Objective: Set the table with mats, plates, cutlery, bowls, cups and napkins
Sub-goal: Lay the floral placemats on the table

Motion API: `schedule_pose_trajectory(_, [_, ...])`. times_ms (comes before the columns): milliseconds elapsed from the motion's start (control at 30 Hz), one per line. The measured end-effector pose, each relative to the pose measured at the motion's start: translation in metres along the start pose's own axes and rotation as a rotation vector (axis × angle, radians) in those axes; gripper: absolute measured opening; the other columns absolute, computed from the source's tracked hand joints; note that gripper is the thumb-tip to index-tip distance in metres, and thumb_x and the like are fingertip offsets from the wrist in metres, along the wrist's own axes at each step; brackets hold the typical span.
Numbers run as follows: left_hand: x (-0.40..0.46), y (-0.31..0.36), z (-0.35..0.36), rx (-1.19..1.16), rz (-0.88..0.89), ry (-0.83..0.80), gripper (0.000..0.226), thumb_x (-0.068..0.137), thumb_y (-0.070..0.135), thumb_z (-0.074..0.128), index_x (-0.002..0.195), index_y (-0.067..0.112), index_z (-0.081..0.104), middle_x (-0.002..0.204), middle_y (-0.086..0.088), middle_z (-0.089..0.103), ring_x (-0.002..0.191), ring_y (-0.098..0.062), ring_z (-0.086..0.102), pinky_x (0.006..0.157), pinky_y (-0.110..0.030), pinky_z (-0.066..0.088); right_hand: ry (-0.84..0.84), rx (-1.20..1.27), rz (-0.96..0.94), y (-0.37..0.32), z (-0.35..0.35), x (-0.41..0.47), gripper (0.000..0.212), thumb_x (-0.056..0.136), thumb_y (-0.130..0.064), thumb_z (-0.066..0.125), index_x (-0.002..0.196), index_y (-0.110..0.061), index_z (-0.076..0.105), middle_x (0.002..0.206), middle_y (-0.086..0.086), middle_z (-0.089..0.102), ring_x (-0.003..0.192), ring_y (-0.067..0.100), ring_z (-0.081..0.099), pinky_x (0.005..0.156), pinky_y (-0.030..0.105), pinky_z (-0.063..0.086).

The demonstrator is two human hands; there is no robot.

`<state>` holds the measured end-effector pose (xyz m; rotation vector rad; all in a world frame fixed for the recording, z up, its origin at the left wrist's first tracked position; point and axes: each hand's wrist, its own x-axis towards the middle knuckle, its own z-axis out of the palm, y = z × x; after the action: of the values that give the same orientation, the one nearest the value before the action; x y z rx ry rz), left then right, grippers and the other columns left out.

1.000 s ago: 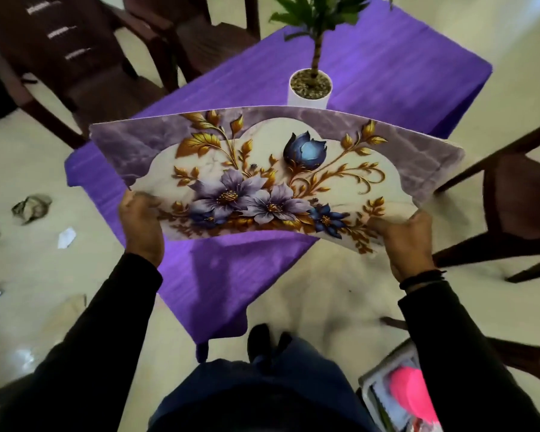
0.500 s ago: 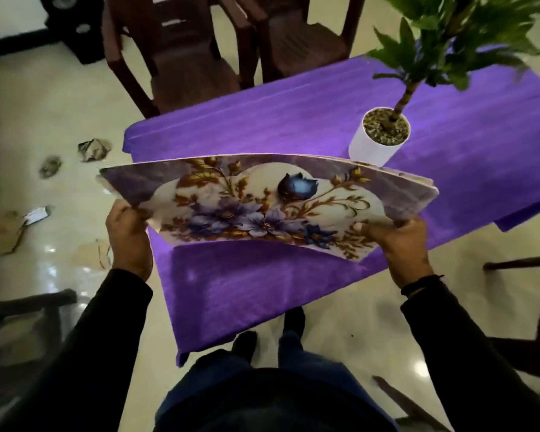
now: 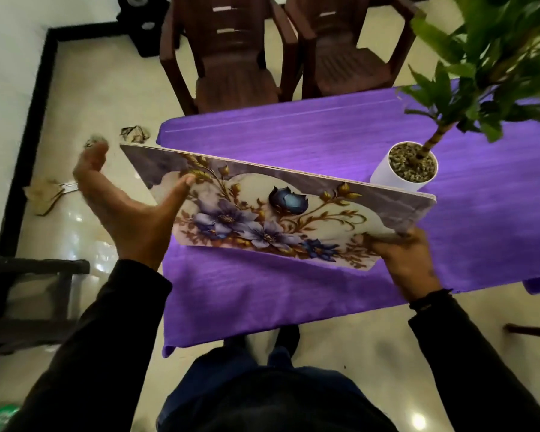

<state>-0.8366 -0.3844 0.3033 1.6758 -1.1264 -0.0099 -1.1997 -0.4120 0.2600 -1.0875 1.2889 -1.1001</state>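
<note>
A stack of floral table mats (image 3: 293,210), purple and cream with gold leaves, hovers over the near part of the table with its purple cloth (image 3: 293,135). My right hand (image 3: 402,257) grips the stack at its near right corner. My left hand (image 3: 128,210) is off the mats, palm up with fingers spread; only its thumb tip lies against the top mat's left side. The stack's layered edges show along the far side.
A white pot with a green plant (image 3: 409,166) stands on the table right of the mats. Two brown plastic chairs (image 3: 231,57) face the far side. Another dark chair (image 3: 28,300) is at my left. Scraps of paper (image 3: 134,134) lie on the floor.
My left hand has let go of the mats' left edge and opened palm up. The view has shifted closer to the table, and the mats now hang from my right hand.
</note>
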Motion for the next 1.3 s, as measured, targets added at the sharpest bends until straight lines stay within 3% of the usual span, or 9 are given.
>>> schedule_pose_trajectory(233, [0.015,0.081,0.042,0.119,0.528,-0.684,0.071,0.079,0.042,0.080,0.139,0.016,0.054,0.138,-0.006,0.060,0.134,-0.026,0.050,0.116,-0.052,0.033,-0.033,-0.093,-0.012,-0.006,0.007,0.006,0.025,0.070,0.009,0.080,0.084,-0.011,0.076,0.080,0.007,0.076,0.074,0.021,0.074,0.068,0.034,0.060])
schedule_pose_trajectory(367, [0.019,0.091,0.069,0.171,0.518,-0.807,0.084,0.077,0.037,0.085,0.149,0.027,0.044,0.146,0.001,0.054,0.141,-0.019,0.042,0.122,-0.039,0.014,-0.047,-0.125,-0.023,-0.010,0.009,0.009,0.024,0.071,0.006,0.081,0.084,-0.014,0.078,0.085,0.012,0.076,0.080,0.031,0.074,0.074,0.046,0.061])
schedule_pose_trajectory(500, [0.023,0.092,0.079,0.123,0.541,-0.859,0.063,0.080,0.032,0.083,0.137,0.028,0.056,0.131,0.006,0.062,0.126,-0.013,0.050,0.116,-0.039,0.028,-0.075,-0.086,-0.010,-0.018,0.015,0.009,0.028,0.073,0.009,0.078,0.095,-0.009,0.076,0.086,0.010,0.077,0.080,0.028,0.075,0.073,0.042,0.061])
schedule_pose_trajectory(633, [0.024,0.091,0.083,0.059,0.567,-0.845,0.024,0.085,0.019,0.078,0.106,0.020,0.067,0.100,0.008,0.067,0.096,-0.013,0.061,0.090,-0.037,0.052,-0.060,-0.113,-0.025,-0.024,0.020,0.008,0.032,0.072,0.012,0.077,0.095,-0.010,0.075,0.084,0.001,0.077,0.079,0.021,0.075,0.072,0.037,0.061])
schedule_pose_trajectory(800, [0.033,0.092,0.072,-0.084,0.479,-0.771,0.019,0.092,0.032,0.064,0.100,0.016,0.066,0.093,0.014,0.062,0.086,-0.002,0.058,0.080,-0.023,0.049,-0.043,-0.209,-0.190,-0.039,0.023,0.009,0.024,0.073,-0.002,0.084,0.093,-0.010,0.073,0.084,-0.012,0.076,0.079,0.005,0.070,0.068,0.032,0.057])
schedule_pose_trajectory(967, [0.053,0.100,0.038,-0.228,0.328,-0.548,0.012,0.094,0.014,0.070,0.099,0.017,0.059,0.091,0.013,0.062,0.084,0.002,0.060,0.071,-0.014,0.046,0.222,-0.232,-0.333,-0.047,0.022,0.022,0.085,0.062,-0.046,0.090,0.132,-0.017,0.053,0.127,0.008,0.063,0.118,0.023,0.060,0.091,0.049,0.052])
schedule_pose_trajectory(1133, [0.073,0.093,0.013,-0.391,0.185,-0.326,0.012,0.093,0.018,0.070,0.099,0.014,0.060,0.097,-0.017,0.071,0.085,-0.031,0.069,0.074,-0.048,0.055,0.174,0.111,-0.255,-0.058,0.035,0.026,0.093,0.060,-0.025,0.094,0.135,-0.011,0.040,0.116,0.007,0.056,0.107,0.021,0.064,0.096,0.045,0.053])
schedule_pose_trajectory(1233, [0.069,0.081,0.008,-0.535,0.075,-0.237,0.012,0.094,0.010,0.069,0.097,0.018,0.060,0.089,-0.001,0.071,0.079,-0.017,0.065,0.071,-0.038,0.053,0.126,0.235,-0.239,-0.067,0.052,0.025,0.077,0.074,0.009,0.076,0.138,-0.002,0.035,0.110,0.009,0.054,0.088,-0.001,0.066,0.082,0.024,0.054])
schedule_pose_trajectory(1300, [0.061,0.067,0.006,-0.645,-0.032,-0.191,0.009,0.095,0.008,0.067,0.099,0.008,0.059,0.090,0.000,0.071,0.082,-0.014,0.064,0.076,-0.033,0.051,0.021,0.264,-0.224,-0.068,0.060,0.027,0.060,0.074,0.006,0.074,0.126,0.003,0.046,0.104,0.008,0.064,0.088,0.007,0.068,0.082,0.025,0.053])
